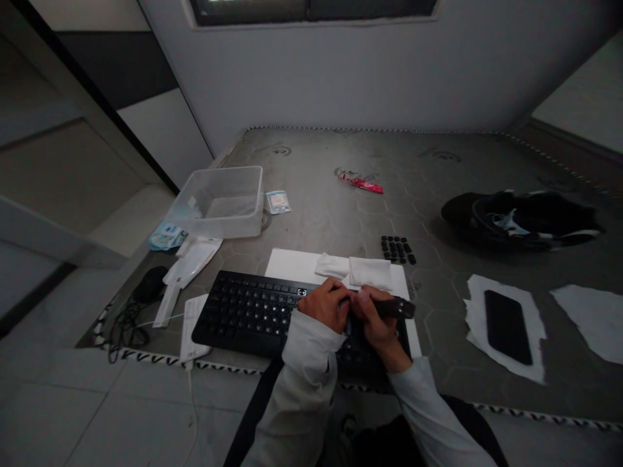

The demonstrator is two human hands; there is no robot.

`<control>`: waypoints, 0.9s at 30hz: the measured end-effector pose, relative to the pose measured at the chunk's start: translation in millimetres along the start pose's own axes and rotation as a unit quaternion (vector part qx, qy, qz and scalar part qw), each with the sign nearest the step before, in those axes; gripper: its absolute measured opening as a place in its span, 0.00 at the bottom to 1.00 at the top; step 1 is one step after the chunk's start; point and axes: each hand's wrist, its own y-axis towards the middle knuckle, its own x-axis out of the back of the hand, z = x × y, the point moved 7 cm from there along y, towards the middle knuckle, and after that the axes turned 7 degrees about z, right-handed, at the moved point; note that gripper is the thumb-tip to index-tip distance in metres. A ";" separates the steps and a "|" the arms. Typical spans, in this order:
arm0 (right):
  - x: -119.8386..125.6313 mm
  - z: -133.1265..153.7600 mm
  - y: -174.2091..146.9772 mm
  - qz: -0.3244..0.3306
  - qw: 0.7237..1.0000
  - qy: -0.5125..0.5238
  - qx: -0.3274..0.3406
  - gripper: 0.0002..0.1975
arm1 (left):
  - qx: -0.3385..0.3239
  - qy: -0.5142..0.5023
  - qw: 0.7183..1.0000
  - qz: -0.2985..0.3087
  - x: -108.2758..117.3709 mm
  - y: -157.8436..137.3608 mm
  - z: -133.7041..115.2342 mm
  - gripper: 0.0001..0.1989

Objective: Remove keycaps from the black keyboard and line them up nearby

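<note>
1. The keyboard (253, 311) lies flat below both hands, partly over a white sheet (292, 261), its long axis running left to right – the right end slightly nearer the person.
2. The right hand (379, 324) is curled round a dark tool (396, 307), whose thick end sticks out rightward, roughly along that axis; its other end is hidden.
3. The left hand (325, 303) bends over the keyboard right of its middle, fingers bunched against the right's – I cannot tell whether they pinch anything.
4. Loose black keys (398, 248) sit beyond the right hand, the nearer one, past the folded cloths (370, 272).
</note>
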 end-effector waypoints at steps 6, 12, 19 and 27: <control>2.0 11.0 -4.6 0.028 0.999 -0.016 0.010 0.25 | -0.053 -0.064 0.996 -0.046 -1.5 0.1 5.5 0.07; 24.4 31.8 -1.7 0.017 0.988 -0.147 0.052 0.23 | -0.026 -0.179 0.976 -0.124 5.3 -0.1 17.8 0.06; 40.8 28.6 7.4 0.024 0.949 -0.305 0.082 0.05 | -0.112 -0.238 0.940 -0.219 17.1 -6.1 17.0 0.08; 34.5 14.8 4.0 0.026 0.942 -0.326 0.078 0.07 | -0.153 -0.228 0.939 -0.205 17.7 -9.2 9.2 0.11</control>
